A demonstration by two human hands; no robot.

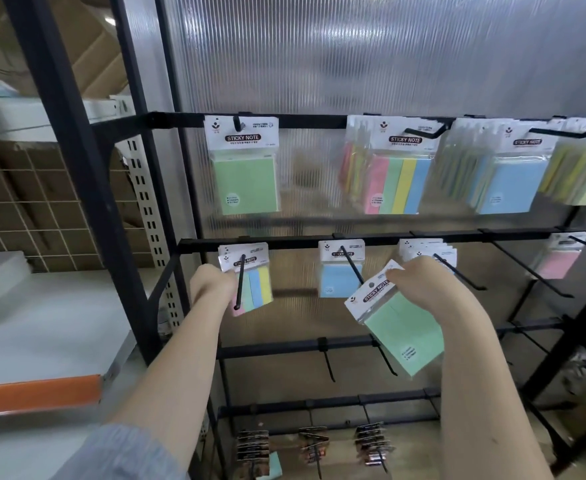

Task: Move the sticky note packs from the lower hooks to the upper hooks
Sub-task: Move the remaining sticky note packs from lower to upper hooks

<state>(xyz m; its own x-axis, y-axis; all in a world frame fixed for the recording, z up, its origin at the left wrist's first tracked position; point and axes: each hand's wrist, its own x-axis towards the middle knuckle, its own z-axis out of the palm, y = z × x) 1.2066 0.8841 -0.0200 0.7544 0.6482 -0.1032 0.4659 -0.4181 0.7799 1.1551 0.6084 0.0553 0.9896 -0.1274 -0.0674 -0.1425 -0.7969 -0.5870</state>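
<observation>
Black hook rack [319, 242] on ribbed translucent panel [354, 57]; right hand [419, 282] pinches green sticky note pack [402, 327], left hand [212, 282] grips striped pack [257, 287].

Green pack [400, 327], black hooks [352, 270]

Free room is left on the upper rail [312, 121] between the green pack [245, 168] and the striped packs [393, 168].

Battery packs [371, 445] low; cardboard boxes [25, 209] left.
</observation>
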